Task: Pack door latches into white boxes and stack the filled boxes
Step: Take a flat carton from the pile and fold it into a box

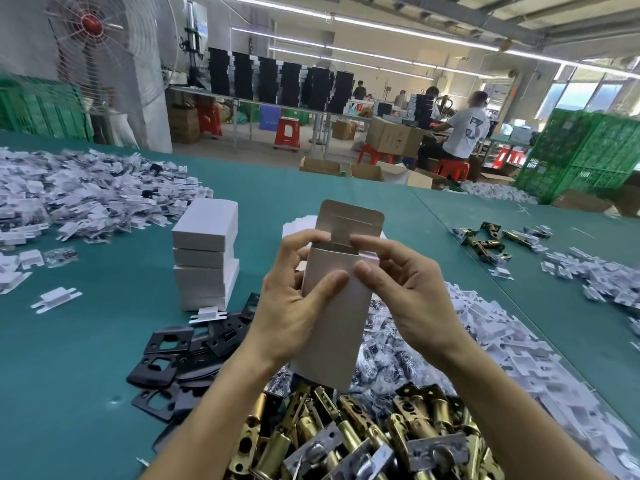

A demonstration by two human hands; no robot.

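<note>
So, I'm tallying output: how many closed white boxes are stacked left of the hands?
4, one atop another in a single stack on the green table, left of the left hand. Seams are faint; more may hide behind.

Box (332, 327) between left hand (289, 306), right hand (412, 292)

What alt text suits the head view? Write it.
The left hand and right hand hold a white box, top flap open, over a pile of door latches. A stack of white boxes stands left of it.
</note>
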